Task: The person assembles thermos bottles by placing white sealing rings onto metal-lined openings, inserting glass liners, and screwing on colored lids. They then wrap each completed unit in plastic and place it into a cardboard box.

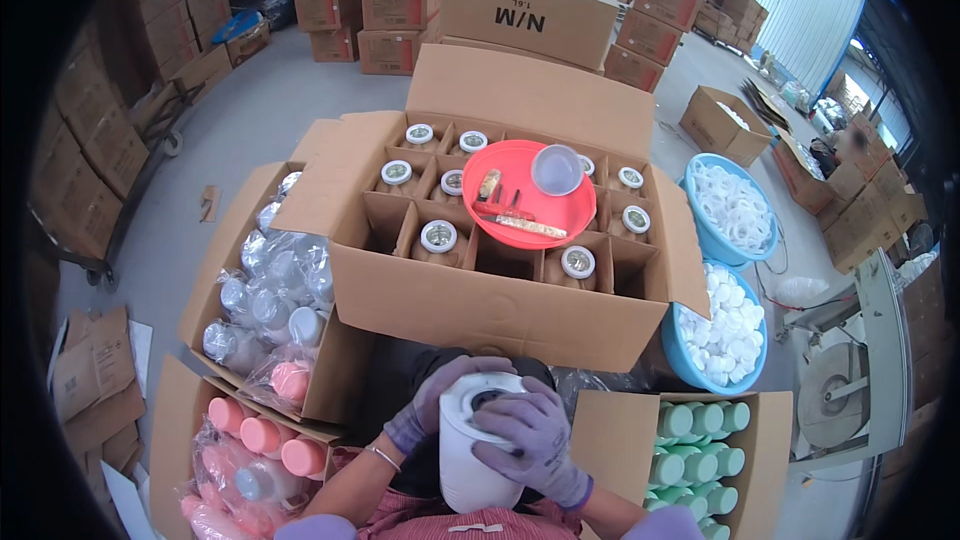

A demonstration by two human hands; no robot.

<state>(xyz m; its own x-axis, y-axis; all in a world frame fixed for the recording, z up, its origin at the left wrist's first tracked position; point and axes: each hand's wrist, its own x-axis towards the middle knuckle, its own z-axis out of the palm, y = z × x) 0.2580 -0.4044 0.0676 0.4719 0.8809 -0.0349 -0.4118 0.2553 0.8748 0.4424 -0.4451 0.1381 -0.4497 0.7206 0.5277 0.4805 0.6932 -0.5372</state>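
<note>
Between my two hands, close to my lap, stands a white cylindrical flask body (470,475) with a ring-shaped top and a dark opening. My left hand (428,410), in a purple glove, is closed round its upper left side, with the fingers along the far rim. From the right, my right hand (535,440), gloved alike, grips the body with its fingers spread over the top edge. Parts of the opening are covered by those fingers. Straight ahead is a divided cardboard box (500,310) with several glass flask liners (438,236) with white rings in its cells.
On the divided box lies a red tray (490,155) with a translucent cup (557,170) and small tools. Boxes of clear-wrapped lids (265,305), pink lids (264,434) and green lids (697,457) flank me. Blue basins (765,330) at right hold white parts. Stacked cartons (530,15) stand behind.
</note>
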